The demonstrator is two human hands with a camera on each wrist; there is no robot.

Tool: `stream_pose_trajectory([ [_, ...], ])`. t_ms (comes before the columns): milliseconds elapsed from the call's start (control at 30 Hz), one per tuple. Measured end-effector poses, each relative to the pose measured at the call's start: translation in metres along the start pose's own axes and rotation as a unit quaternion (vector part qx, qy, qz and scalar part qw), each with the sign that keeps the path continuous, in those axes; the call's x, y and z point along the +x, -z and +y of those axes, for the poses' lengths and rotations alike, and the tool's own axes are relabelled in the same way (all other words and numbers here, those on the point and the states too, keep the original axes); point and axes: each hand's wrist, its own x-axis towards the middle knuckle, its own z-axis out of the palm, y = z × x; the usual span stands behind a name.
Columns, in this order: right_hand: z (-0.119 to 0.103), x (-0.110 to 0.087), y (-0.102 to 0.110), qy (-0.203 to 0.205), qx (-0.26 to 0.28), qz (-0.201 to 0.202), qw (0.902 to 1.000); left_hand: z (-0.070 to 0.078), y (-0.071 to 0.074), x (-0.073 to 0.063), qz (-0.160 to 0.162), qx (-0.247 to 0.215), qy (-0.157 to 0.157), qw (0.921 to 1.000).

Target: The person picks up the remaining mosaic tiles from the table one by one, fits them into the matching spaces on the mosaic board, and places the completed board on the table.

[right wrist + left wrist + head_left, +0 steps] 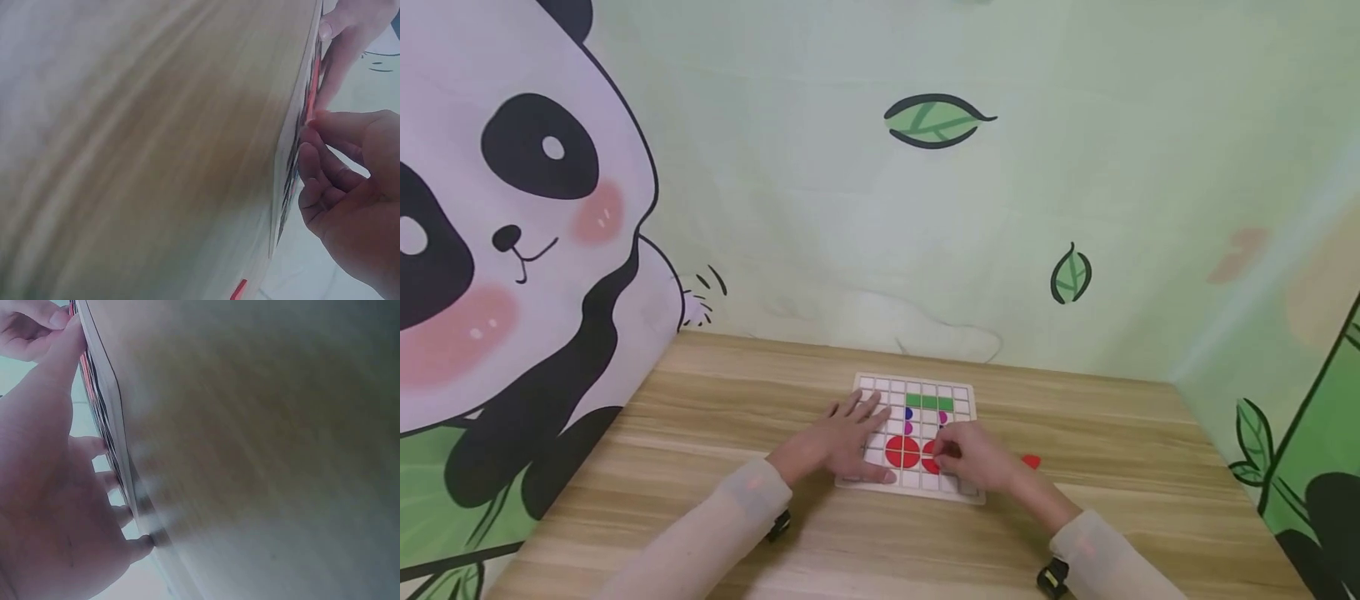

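A white gridded board [917,497] lies flat on the table. My left hand [848,442] rests on its left side with the fingers spread; the left wrist view shows the fingertips on the board's edge. My right hand [976,454] is over the lower right part, thumb and forefinger pinching a small red piece [929,458] at the board's surface, mostly hidden by the fingers. Beside it sits a red circle [902,452] made of quarter pieces. Higher up are a row of green squares [929,402], blue and magenta half-round pieces [908,427], and another magenta piece [943,417].
A loose red piece [1032,461] lies on the wooden table [737,400], right of the board and close to my right forearm. Behind the table hangs a green backdrop [820,208] with a printed panda and leaves.
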Motion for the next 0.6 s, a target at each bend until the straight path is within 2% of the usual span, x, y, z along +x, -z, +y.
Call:
stream_pose_trajectory([
  [267, 0.0004, -0.0024, 0.0041, 0.028, -0.009, -0.017, 0.9994, 0.0013, 0.0038, -0.0013, -0.003, -0.004, 0.001, 1.0000],
  [600, 0.0055, -0.0010, -0.0022, 0.037, -0.017, 0.004, 0.9992, 0.0007, 0.0035, 0.0001, -0.003, -0.003, 0.000, 1.0000],
])
